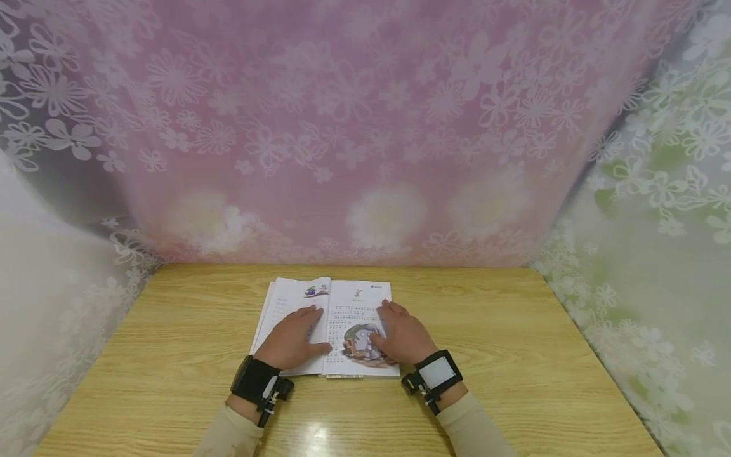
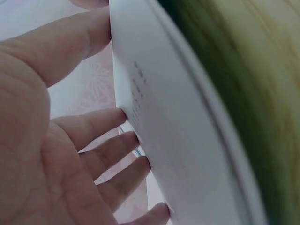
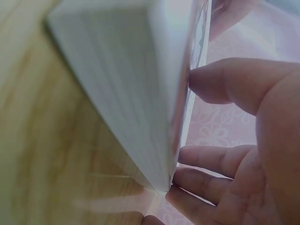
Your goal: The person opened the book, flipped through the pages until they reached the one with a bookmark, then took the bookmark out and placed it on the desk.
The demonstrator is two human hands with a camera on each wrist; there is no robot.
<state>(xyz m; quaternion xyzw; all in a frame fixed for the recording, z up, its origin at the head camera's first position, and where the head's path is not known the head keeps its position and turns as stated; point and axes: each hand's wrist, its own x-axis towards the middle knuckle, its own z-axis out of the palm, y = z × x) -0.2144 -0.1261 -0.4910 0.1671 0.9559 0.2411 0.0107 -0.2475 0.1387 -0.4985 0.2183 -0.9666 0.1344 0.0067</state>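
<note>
An open book [image 1: 344, 293] lies on the wooden table, with printed text and coloured pictures on its pages. My left hand [image 1: 290, 341] rests on the left page, thumb toward the centre fold. In the left wrist view its extended fingers [image 2: 119, 154] touch the page [image 2: 164, 122] with their tips. My right hand [image 1: 407, 336] is at the right page's outer edge, its thumb over a large picture of a figure [image 1: 356, 343]. The right wrist view shows the thumb [image 3: 220, 82] touching the page and the fingers along the edge of the thick page block [image 3: 117, 79].
The wood-grain table [image 1: 491, 317] extends around the book on all sides. Behind it hangs a pink flowered curtain [image 1: 342, 127], with pale flowered sheets [image 1: 657, 254] at the sides. Each wrist wears a black strapped device [image 1: 438, 374].
</note>
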